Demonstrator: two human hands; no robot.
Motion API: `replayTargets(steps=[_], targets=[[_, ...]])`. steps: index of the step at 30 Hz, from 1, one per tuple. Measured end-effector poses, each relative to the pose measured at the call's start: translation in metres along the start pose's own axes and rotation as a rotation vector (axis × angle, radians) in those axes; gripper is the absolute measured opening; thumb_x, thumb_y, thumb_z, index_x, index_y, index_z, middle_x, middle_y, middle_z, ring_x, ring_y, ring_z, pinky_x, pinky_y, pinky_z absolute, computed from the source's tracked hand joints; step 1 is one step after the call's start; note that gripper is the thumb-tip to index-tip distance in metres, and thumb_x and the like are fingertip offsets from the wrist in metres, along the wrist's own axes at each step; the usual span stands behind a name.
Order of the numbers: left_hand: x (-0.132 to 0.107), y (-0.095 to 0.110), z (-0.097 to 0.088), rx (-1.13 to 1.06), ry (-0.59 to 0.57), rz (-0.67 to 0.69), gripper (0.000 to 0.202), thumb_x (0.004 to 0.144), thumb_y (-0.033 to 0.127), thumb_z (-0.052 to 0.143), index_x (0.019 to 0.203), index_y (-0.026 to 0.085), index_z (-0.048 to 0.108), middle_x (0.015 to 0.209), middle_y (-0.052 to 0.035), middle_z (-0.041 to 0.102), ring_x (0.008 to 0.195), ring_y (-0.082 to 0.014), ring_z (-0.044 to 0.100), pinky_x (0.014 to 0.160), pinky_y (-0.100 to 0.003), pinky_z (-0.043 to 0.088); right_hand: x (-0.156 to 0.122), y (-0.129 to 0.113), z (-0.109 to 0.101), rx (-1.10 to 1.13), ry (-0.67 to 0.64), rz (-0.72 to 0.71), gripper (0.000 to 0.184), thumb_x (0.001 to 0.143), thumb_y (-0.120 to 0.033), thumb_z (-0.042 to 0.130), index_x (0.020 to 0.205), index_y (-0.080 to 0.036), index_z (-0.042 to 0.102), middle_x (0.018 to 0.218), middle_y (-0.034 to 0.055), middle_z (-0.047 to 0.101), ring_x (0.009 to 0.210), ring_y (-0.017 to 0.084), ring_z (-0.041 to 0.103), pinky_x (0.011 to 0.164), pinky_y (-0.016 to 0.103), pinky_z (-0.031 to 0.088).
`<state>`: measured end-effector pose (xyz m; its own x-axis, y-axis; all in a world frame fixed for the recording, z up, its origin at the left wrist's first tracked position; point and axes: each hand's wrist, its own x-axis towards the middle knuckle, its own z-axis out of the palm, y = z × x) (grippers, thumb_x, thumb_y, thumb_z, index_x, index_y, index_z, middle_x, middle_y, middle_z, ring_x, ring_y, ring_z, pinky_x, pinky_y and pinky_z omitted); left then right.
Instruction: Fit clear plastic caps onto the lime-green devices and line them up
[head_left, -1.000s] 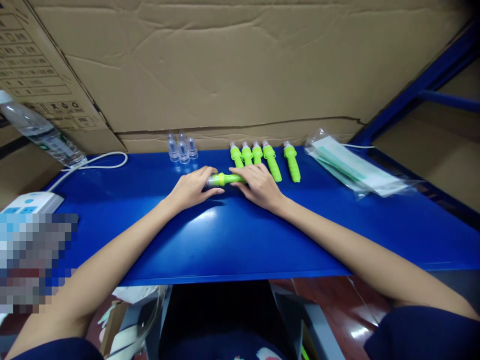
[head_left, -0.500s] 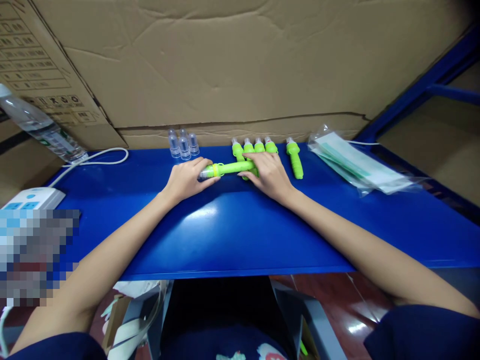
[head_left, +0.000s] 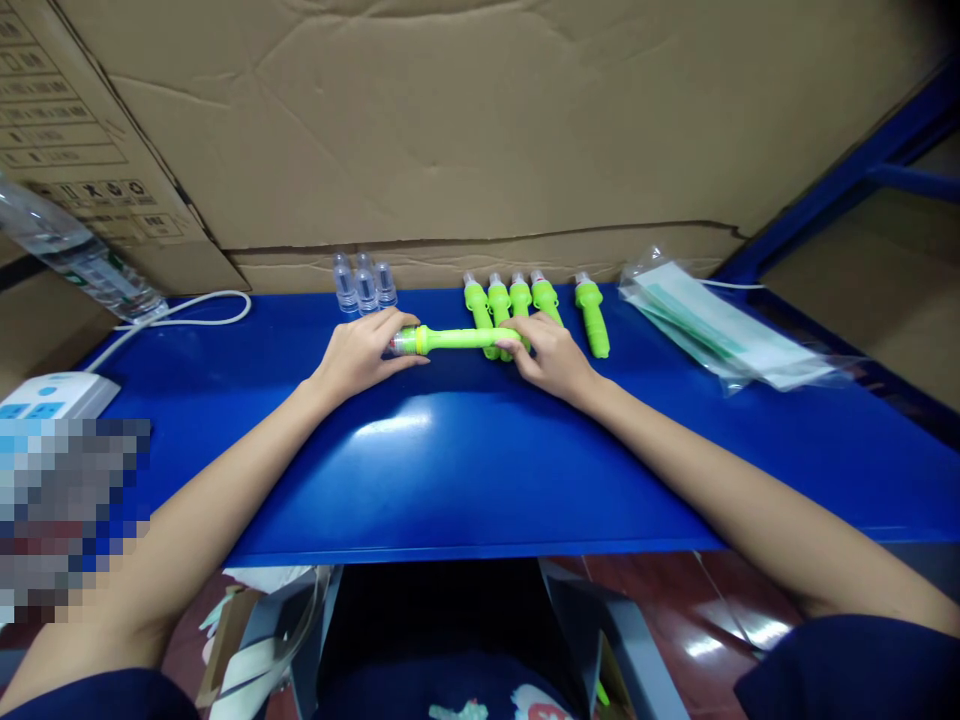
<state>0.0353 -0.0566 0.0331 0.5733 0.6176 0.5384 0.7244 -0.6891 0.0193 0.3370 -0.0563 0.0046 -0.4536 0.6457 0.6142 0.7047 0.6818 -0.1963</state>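
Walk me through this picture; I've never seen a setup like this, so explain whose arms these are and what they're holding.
There is no machine here: these are a person's own bare arms. The camera is worn on the head, looking forward and down, so you see roughly what the wearer sees.

The left hand grips the clear end of a green stick, and the right hand holds its other end. The stick lies crosswise between them.

Toward the back of the blue table stand four clear caps, with five similar green pieces to their right. Farther right is a clear plastic bag with pale contents. At far left are a bottle and a white power strip. Cardboard forms the backdrop.
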Motion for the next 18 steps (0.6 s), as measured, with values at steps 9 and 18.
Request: replayTargets(steps=[9,18], targets=[[0.003,0.003,-0.006,-0.050,0.043,-0.044,0.045,0.092,0.055,0.061,0.124,0.023,0.066,0.111,-0.0058,0.074,0.095,-0.0204,0.071,0.074,-0.025,0.048,0.001,-0.003,0.003,0.133,0.044,0.088,0.058,0.101,-0.062,0.034,0.130,-0.016,0.053,0.078,0.0084,0.067,0.065,0.024,0.067,0.063,0.040,0.054],[0.002,-0.001,-0.003,-0.200,0.027,0.002,0.048,0.092,0.058,0.059,0.120,0.020,0.067,0.111,-0.0079,0.074,0.097,-0.0217,0.071,0.084,-0.029,0.051,0.001,-0.001,-0.008,0.023,0.113,-0.004,0.052,0.103,-0.055,0.028,0.122,-0.020,0.060,0.099,0.0140,0.069,0.085,0.028,0.069,0.077,0.047,0.055]])
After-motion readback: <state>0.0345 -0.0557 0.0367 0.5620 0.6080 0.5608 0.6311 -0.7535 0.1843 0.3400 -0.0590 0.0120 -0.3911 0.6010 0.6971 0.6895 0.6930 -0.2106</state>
